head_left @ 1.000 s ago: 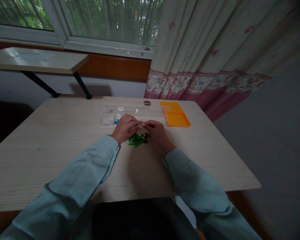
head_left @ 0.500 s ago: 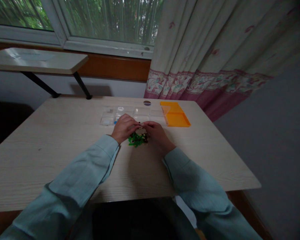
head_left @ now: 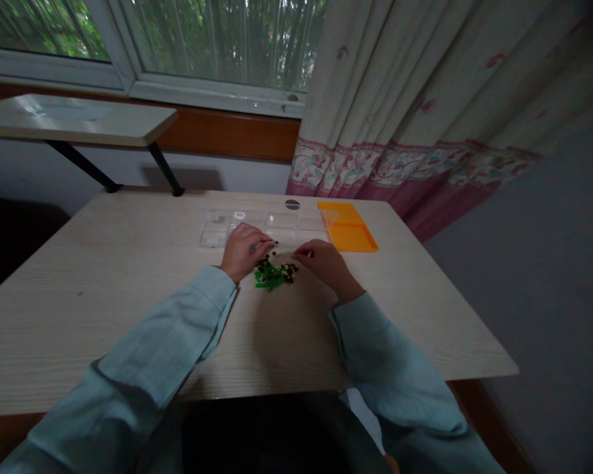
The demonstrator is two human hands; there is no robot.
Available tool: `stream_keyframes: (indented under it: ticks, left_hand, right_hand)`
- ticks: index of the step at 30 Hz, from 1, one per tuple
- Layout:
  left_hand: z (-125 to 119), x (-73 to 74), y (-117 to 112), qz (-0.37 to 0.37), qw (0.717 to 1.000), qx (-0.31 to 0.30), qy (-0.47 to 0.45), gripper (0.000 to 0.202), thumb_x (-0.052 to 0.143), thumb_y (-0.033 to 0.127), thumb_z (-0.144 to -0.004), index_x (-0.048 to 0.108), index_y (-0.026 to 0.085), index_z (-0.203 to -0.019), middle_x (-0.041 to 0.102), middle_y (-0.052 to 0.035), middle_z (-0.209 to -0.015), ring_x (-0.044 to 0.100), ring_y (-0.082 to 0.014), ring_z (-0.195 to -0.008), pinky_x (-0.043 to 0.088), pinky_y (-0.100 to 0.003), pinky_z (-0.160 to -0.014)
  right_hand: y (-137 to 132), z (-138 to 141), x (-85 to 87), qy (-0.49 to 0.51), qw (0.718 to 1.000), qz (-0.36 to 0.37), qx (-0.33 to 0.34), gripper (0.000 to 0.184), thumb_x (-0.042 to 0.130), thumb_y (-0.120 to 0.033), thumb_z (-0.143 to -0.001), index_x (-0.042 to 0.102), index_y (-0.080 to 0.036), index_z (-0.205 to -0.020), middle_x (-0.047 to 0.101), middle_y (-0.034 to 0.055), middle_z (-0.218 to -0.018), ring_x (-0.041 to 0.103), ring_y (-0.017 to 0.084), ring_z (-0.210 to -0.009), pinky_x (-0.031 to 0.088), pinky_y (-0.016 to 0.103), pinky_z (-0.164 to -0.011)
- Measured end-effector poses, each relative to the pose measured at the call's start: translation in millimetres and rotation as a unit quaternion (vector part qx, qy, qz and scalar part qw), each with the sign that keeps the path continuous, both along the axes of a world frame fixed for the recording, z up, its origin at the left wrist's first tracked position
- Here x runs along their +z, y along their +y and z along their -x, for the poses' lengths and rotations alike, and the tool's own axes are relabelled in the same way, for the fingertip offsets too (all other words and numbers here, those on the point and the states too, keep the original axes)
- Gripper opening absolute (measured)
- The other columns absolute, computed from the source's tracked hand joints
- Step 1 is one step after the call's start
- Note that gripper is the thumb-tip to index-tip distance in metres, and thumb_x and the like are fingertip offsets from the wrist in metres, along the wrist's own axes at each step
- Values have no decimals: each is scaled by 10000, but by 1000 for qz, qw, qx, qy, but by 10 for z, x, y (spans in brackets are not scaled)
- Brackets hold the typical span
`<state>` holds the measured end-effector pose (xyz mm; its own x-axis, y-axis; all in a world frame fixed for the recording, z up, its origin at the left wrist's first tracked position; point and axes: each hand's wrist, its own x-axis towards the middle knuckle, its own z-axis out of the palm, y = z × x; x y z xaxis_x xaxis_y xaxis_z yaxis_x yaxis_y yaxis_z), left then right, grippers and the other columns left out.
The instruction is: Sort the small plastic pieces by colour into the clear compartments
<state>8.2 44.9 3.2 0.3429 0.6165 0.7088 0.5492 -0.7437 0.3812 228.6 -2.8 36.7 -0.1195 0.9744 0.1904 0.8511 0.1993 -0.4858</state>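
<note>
My left hand point(head_left: 246, 252) is closed in a pinch, with a tiny dark piece point(head_left: 276, 243) at its fingertips. To the right, my right hand point(head_left: 322, 262) has its thumb and fingers pressed together; whatever is between them is too small to make out. Below and between both hands lies a pile of small green, dark brown and pale building bricks point(head_left: 273, 275) on the table. A few dark bits lie loose at the pile's upper edge. Behind my left hand stands a clear divided plastic box point(head_left: 282, 220), partly covered by the hand.
An orange two-part tray point(head_left: 352, 227) lies at the back right of the wooden table point(head_left: 128, 316), against the clear box. A round dark disc point(head_left: 292, 205) sits near the back edge. On the left a raised shelf point(head_left: 79, 122) stands on black legs. Curtains hang behind.
My hands were together at the fingertips and are now apart. The right hand has moved right and slightly toward me; the left has barely moved, and the dark piece shows at its fingertips.
</note>
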Motion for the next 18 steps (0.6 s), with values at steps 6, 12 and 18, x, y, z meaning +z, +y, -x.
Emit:
stream_keyframes:
  ticks: [6,12,18]
  left_hand:
    - [4,-8,0,14,1000,20,-7,220,569,391,-904,705,219,-885,690,-38,-849,552,-196,-875,438,-374,-829]
    - [10,-9,4,16,999,27,6,223,563,383,-908,706,214,-884,690,-39,-847,552,-198,-870,432,-374,-829]
    - [17,-3,6,16,999,27,18,226,560,382,-910,706,210,-889,694,-36,-854,554,-199,-872,428,-378,-831]
  right_hand:
    - [-64,-16,95,-109,992,61,7,169,634,-321,-826,765,-229,-883,687,50,-885,587,170,-805,397,268,-679]
    - [-65,18,91,-159,985,63,10,165,633,-328,-834,767,-239,-871,693,58,-906,601,184,-835,390,268,-665]
    - [-86,47,93,-212,976,36,28,180,597,-301,-859,762,-233,-876,688,76,-904,590,206,-886,375,277,-660]
